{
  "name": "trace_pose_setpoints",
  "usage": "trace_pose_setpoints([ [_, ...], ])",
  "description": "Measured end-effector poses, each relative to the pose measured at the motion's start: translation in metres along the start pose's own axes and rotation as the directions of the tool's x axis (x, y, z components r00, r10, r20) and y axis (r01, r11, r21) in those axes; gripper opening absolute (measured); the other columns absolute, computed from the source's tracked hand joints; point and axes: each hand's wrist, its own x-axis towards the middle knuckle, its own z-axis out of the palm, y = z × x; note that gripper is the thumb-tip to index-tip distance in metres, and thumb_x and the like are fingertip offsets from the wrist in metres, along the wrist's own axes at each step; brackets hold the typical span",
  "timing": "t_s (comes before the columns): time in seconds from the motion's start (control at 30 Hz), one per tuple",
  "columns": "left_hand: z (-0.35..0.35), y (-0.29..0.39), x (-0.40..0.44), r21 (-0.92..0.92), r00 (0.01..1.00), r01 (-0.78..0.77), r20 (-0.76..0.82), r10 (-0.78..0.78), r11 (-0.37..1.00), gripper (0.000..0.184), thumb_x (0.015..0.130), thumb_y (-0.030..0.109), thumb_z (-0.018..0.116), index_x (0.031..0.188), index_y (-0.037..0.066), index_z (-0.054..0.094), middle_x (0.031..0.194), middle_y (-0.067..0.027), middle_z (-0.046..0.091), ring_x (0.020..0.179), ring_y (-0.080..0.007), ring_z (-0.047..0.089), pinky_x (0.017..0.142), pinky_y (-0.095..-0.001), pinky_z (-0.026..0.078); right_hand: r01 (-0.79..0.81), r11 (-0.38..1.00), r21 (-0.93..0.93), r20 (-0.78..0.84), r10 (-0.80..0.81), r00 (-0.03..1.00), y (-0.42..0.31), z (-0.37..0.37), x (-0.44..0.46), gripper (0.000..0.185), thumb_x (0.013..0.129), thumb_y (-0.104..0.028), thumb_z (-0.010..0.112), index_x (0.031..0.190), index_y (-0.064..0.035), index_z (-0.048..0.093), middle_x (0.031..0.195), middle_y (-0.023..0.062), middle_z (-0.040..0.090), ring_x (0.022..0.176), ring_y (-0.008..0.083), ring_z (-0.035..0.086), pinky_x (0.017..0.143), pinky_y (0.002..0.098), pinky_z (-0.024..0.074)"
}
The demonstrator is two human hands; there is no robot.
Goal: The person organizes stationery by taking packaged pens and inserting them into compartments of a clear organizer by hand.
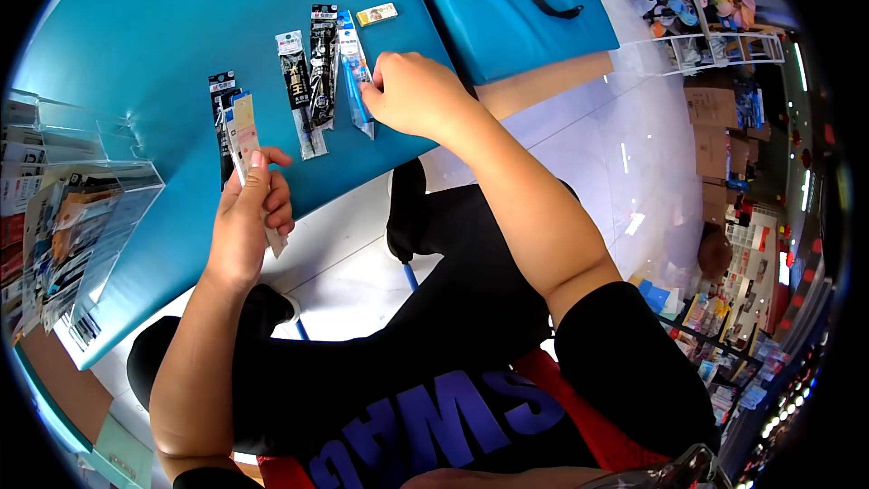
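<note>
Key relation: blue packet [354, 68] lies on the teal table [181, 27] immediately left of the right hand's [412, 95] fingertips. Its long axis runs from the far side toward the person, leaning slightly so that the near end sits farther right. The right hand meets it from the side, across that axis, about midway along.

Right hand: fingers curled in, thumb tip at the packet's right edge. Cannot tell whether it pinches the film or only touches.

Left hand [249, 204]: closed on slim pale packets [243, 131], thumb on top, fingers loosely curled behind; their ends project beyond the grip both ways. It is well apart from the blue packet; the right is clearly nearer.

Neighbours: black packet [322, 50] just left of the blue one, then clear-ended packet [295, 81], roughly parallel. Yellow box [377, 14] is just beside the blue packet's far end.
</note>
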Motion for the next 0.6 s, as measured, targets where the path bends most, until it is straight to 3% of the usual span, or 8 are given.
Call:
trace_pose_setpoints([
  [0.2,-0.005,-0.003,0.001,-0.009,1.0,-0.006,-0.006,0.006,1.0,0.034,0.113,0.045,0.046,0.11,0.012,0.053,0.074,0.0039,0.036,0.06,-0.0064,0.034,0.055,-0.0238,0.033,-0.085,0.985,0.147,0.241,0.048,0.969,0.008,-0.021,0.002,0.03,0.097,-0.03,0.068,0.093,-0.0002,0.073,0.079,0.0153,0.073,0.072,0.0273,0.071,0.07,0.0392,0.0555],
  [0.33,-0.004,-0.003,0.001,-0.034,0.999,-0.015,-0.045,0.014,0.999,0.033,0.112,0.045,0.048,0.108,0.013,0.052,0.074,0.0046,0.036,0.061,-0.0059,0.034,0.056,-0.0235,0.033,-0.103,0.959,0.265,0.211,0.046,0.976,0.027,-0.029,-0.002,0.034,0.099,-0.031,0.067,0.091,0.002,0.071,0.08,0.0138,0.072,0.073,0.0216,0.069,0.069,0.036,0.0544],
  [0.37,-0.002,-0.002,0.0,-0.043,0.998,-0.019,-0.057,0.017,0.999,0.033,0.112,0.046,0.049,0.108,0.013,0.052,0.074,0.0048,0.036,0.061,-0.0058,0.034,0.057,-0.0234,0.033,-0.108,0.953,0.284,0.209,0.049,0.977,0.03,-0.033,-0.003,0.029,0.102,-0.027,0.066,0.097,0.0019,0.07,0.085,0.0099,0.072,0.076,0.016,0.068,0.071,0.0323,0.0539],
  [0.47,0.0,-0.001,-0.003,-0.103,0.998,-0.061,-0.04,0.057,0.993,0.033,0.111,0.047,0.051,0.112,0.014,0.052,0.075,0.0053,0.037,0.063,-0.0054,0.035,0.057,-0.0232,0.033,-0.005,0.667,0.745,0.208,-0.225,0.952,0.03,-0.024,-0.015,0.023,0.105,-0.022,0.064,0.104,0.0005,0.068,0.092,0.0055,0.072,0.081,0.0108,0.065,0.073,0.0283,0.0529],
  [0.53,0.004,-0.001,-0.006,-0.147,0.994,-0.105,-0.012,0.104,0.984,0.034,0.109,0.047,0.055,0.113,0.013,0.053,0.078,0.0054,0.039,0.065,-0.0055,0.037,0.059,-0.0235,0.035,-0.036,0.556,0.83,0.293,-0.382,0.876,-0.001,-0.019,-0.039,0.018,0.106,-0.019,0.063,0.105,-0.001,0.066,0.092,0.002,0.068,0.083,0.0078,0.062,0.074,0.0259,0.0514],
  [0.6,0.011,-0.004,-0.011,-0.184,0.988,-0.15,0.017,0.155,0.971,0.035,0.106,0.046,0.062,0.113,0.012,0.054,0.08,0.0054,0.042,0.067,-0.0059,0.039,0.062,-0.0243,0.037,0.065,0.574,0.816,0.314,-0.536,0.783,-0.03,-0.009,-0.062,0.02,0.105,-0.02,0.066,0.106,0.0003,0.064,0.088,0.0034,0.067,0.079,0.0086,0.06,0.069,0.028,0.049],
])
